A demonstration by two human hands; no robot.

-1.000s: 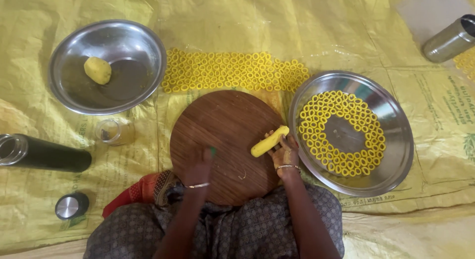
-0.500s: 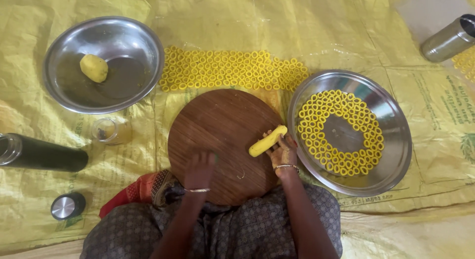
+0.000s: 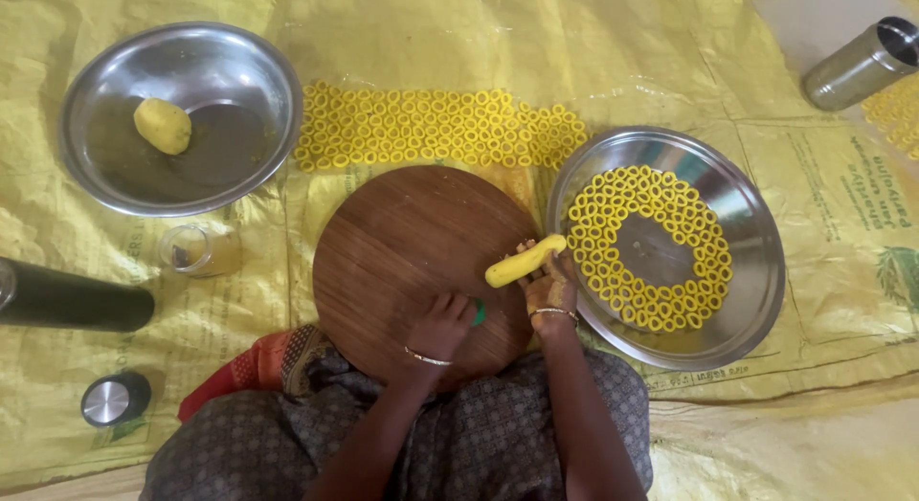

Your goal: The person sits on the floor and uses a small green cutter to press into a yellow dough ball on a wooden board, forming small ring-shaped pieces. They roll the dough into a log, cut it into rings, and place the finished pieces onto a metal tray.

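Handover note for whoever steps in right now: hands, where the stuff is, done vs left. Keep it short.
Left hand: closed on a small green tool, resting on the round wooden board.
Right hand: holding a yellow dough roll at the board's right edge.
Done: dough rings laid in the right steel plate; rows of rings on the yellow sheet above the board.
Left: the roll in hand, plus a dough lump in the left steel plate.
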